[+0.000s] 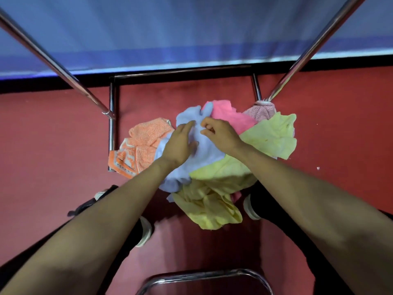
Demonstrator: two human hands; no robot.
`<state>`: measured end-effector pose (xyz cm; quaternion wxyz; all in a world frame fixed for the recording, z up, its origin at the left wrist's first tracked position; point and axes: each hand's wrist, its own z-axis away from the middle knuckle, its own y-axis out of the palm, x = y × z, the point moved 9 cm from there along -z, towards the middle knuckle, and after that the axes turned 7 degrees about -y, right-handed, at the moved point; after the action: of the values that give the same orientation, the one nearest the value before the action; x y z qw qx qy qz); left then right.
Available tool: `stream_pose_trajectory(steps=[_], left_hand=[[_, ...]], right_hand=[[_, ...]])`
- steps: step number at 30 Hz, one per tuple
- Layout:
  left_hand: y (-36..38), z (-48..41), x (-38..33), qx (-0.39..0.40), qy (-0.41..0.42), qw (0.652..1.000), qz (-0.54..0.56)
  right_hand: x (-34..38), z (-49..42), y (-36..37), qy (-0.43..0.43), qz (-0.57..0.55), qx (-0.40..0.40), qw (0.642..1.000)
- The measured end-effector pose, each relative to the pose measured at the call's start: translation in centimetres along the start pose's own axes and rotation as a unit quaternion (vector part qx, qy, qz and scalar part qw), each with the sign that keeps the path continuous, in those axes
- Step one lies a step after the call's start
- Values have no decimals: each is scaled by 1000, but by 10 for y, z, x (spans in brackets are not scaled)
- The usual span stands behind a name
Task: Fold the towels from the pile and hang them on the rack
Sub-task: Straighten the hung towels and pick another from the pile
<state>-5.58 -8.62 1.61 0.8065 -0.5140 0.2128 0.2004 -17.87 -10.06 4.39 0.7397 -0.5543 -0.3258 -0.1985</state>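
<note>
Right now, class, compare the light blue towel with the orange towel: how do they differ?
The light blue towel is plain; the orange towel carries a white pattern. The left hand rests on the light blue towel and the right hand pinches it; no hand touches the orange towel. The light blue towel sits mid-pile; the orange towel lies at its left edge. Both lie crumpled and unfolded.
</note>
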Motion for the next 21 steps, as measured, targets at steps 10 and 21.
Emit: stream_pose_trajectory(steps=[10,21], left_hand=[[-131,62,-77,-134,95,980,114],[-175,94,-57,-207,36,973,100]], right_hand=[[121,45,-108,-161,31,-16,986],[114,72,-160,-122,44,-101,986]])
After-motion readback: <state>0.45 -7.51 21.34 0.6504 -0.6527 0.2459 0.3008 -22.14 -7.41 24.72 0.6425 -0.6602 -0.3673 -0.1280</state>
